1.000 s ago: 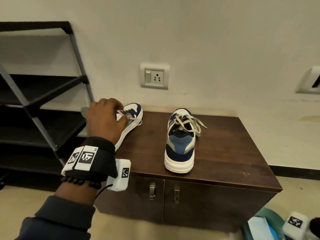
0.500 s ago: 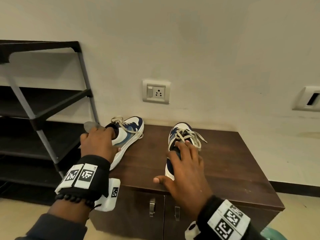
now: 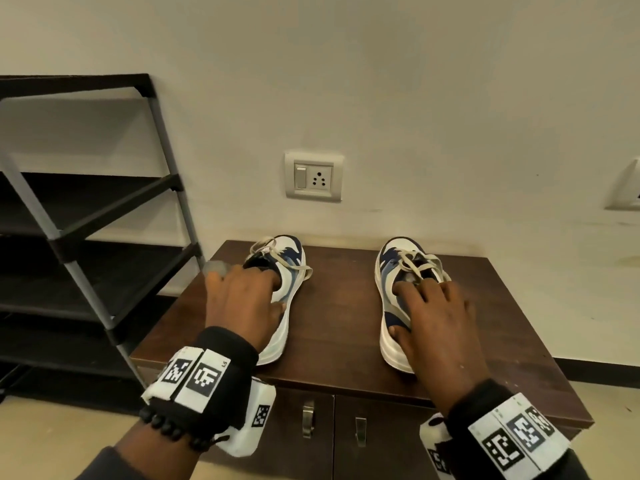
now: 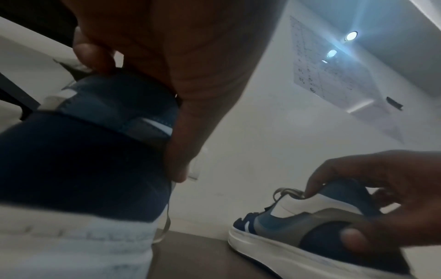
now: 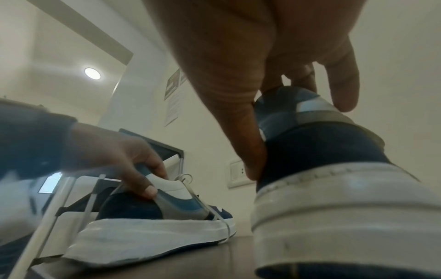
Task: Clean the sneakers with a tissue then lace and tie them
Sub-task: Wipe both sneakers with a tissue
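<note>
Here, sneakers: the left sneaker [image 3: 282, 289] and the right sneaker [image 3: 398, 299] stand on the dark bench [image 3: 339, 327], toes toward the wall, well apart.
Left hand: the left hand [image 3: 242, 299] grasps the left sneaker at its collar, thumb on the inner side.
Right hand: the right hand [image 3: 433, 320] clasps the right sneaker at heel and collar, fingertips by the loose laces [image 3: 420, 265].
Handling: likely light, with a soft upper that gives, a stiffer heel and a firm white sole; heel and collar look like the surest hold.
Laces: limp and trailing, apt to snag.
Change: a second ago only the left hand was on a sneaker; half a second ago the right was just arriving, and the left sneaker now sits straighter.
</note>
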A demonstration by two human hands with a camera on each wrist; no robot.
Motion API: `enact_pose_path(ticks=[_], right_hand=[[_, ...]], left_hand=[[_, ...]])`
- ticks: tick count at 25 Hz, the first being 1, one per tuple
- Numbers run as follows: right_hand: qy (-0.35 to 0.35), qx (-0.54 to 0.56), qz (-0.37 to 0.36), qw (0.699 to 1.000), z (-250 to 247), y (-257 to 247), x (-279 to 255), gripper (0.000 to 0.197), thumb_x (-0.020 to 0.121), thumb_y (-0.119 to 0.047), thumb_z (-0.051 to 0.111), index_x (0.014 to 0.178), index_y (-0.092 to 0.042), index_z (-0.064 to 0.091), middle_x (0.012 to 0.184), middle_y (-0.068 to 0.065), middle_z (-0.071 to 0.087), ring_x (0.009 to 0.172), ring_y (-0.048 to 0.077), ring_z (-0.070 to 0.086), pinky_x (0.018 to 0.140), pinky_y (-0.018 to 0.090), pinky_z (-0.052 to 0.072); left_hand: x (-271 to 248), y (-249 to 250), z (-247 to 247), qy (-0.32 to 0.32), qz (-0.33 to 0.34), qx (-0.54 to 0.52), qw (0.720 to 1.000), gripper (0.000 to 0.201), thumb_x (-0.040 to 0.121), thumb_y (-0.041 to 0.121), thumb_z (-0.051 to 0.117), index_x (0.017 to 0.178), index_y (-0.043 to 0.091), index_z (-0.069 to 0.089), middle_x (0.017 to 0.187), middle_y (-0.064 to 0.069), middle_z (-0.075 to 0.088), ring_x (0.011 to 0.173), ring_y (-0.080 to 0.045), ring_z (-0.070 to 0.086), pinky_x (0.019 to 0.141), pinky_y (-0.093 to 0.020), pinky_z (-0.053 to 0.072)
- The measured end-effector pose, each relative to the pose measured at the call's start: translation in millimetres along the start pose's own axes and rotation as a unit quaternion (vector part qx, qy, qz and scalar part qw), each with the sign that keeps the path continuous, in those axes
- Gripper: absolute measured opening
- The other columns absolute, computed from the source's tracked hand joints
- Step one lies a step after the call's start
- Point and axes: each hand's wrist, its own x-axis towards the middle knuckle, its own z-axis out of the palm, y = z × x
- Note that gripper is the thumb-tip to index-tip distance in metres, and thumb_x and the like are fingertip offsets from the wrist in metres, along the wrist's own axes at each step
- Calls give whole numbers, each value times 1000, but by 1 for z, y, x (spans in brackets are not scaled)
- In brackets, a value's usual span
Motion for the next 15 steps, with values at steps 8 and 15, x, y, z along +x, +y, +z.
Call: enact_pose_path(ticks=[8, 15], right_hand=[[26, 221, -45, 974, -13, -17, 21, 29, 89, -22, 60, 118, -18, 58, 111, 1, 56, 104, 20, 50, 86, 34, 45], [-175, 285, 80, 939, 53, -41, 70, 28, 95, -18, 47, 122, -17, 54, 118, 10, 60, 109, 28, 56, 89, 29, 42]], left_hand=[[-27, 29, -2, 38, 102, -95, 990, 25, 77, 45, 71, 98, 32, 64, 101, 14, 64, 104, -13, 55, 87, -35, 32], [-33, 13, -3, 38, -2, -103, 994, 83, 38, 57, 87, 108, 31, 53, 134, -6, 28, 118, -32, 27, 84, -46, 41]])
